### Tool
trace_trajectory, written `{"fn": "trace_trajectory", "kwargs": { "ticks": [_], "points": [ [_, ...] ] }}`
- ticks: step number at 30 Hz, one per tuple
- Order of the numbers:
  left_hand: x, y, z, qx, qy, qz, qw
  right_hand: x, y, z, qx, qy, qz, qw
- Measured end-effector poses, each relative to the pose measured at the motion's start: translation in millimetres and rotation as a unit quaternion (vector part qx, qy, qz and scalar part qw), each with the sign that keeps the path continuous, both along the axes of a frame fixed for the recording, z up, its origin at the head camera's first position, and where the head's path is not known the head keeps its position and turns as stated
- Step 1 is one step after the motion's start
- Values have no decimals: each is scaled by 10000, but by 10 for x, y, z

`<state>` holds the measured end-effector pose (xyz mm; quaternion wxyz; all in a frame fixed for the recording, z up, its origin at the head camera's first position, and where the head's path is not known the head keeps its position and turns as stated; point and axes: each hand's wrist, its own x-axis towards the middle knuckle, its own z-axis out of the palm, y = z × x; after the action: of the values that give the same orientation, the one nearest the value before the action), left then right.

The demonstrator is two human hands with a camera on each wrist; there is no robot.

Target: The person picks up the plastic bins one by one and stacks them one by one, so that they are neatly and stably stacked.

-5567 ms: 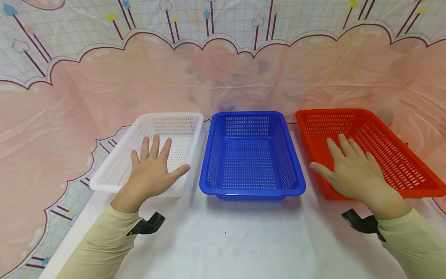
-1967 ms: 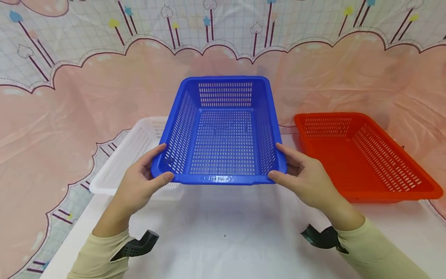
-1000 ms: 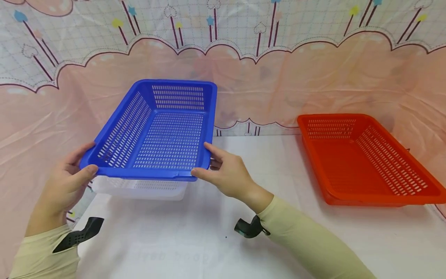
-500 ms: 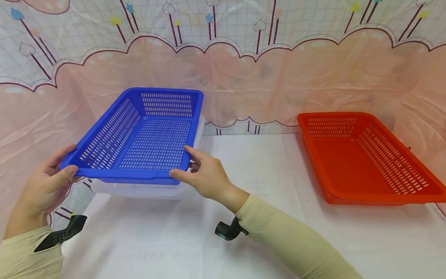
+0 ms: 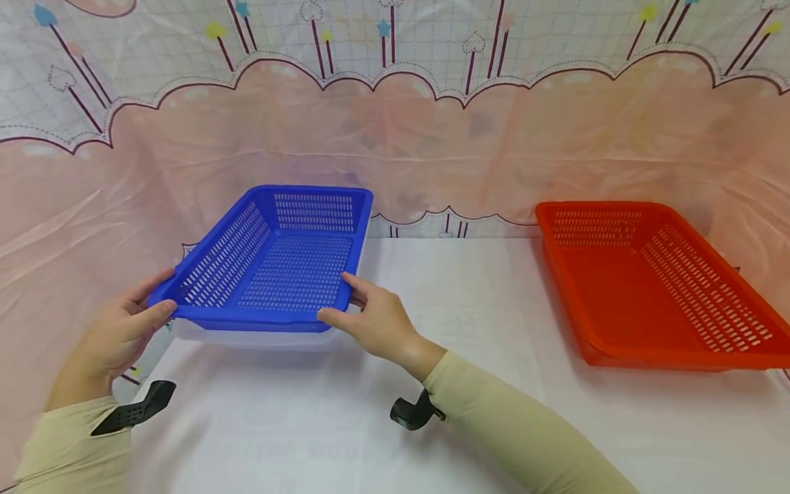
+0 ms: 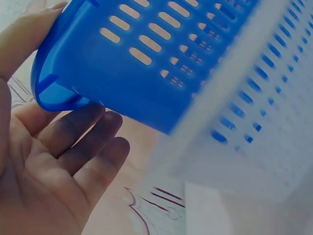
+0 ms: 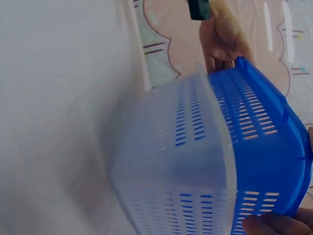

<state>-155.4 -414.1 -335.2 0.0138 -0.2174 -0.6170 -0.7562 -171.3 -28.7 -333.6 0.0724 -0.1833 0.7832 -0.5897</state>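
A blue slotted plastic basket (image 5: 296, 271) sits partly down inside a white basket (image 5: 259, 339) on the left of the table. My left hand (image 5: 117, 336) grips its near left corner, thumb on the rim and fingers beneath. At the near right corner my right hand (image 5: 382, 322) pinches the rim between thumb and fingers. In the left wrist view, the blue wall (image 6: 122, 73) passes inside the white rim (image 6: 230, 73). The right wrist view shows the blue basket (image 7: 264, 156) standing above the edge of the white basket (image 7: 186, 152), whose base is on the cloth.
A red slotted basket (image 5: 617, 295) stands on the right side of the white-covered table (image 5: 469, 309). Behind the table hangs a pink and white patterned cloth (image 5: 432, 144). Each wrist carries a small black camera mount.
Both hands took hold of the blue basket in the middle, lifted it and carried it left over the white basket. In the last half second it has come down into the white one.
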Motion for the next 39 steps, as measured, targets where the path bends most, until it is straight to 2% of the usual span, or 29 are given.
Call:
{"fn": "trace_trajectory", "kwargs": {
  "ticks": [8, 11, 12, 14, 17, 19, 22, 24, 27, 29, 32, 34, 39],
  "points": [
    [11, 127, -116, -721, 11, 434, 9965, 29, 121, -72, 289, -7, -106, 9995],
    [20, 186, -129, -1175, -90, 673, 9907, 50, 191, -94, 340, 23, -164, 9993],
    [28, 206, -131, -1430, -129, 776, 9866, 57, 216, -104, 370, 48, -189, 9991],
    [52, 249, -125, -2117, -176, 1042, 9716, 70, 266, -119, 478, 119, -248, 9985],
    [82, 336, -109, -3128, -218, 1354, 9399, 89, 347, -147, 628, 205, -353, 9972],
    [92, 404, -99, -3644, -283, 1494, 9187, 103, 400, -164, 667, 210, -403, 9967],
    [90, 492, -90, -3944, -444, 1593, 9039, 116, 470, -201, 743, 295, -460, 9957],
    [87, 505, -99, -4006, -497, 1707, 8989, 111, 505, -230, 775, 413, -451, 9951],
    [80, 491, -128, -3931, -523, 1764, 9009, 88, 536, -276, 837, 523, -445, 9941],
    [73, 483, -156, -3812, -580, 1675, 9073, 77, 549, -292, 795, 347, -405, 9954],
    [59, 509, -200, -3758, -734, 1484, 9118, 64, 546, -317, 676, -7, -324, 9972],
    [45, 538, -236, -3616, -848, 1358, 9185, 49, 531, -338, 541, -204, -232, 9981],
    [10, 616, -293, -3451, -1081, 1268, 9237, 17, 469, -355, 324, -317, -193, 9988]
  ]
}}
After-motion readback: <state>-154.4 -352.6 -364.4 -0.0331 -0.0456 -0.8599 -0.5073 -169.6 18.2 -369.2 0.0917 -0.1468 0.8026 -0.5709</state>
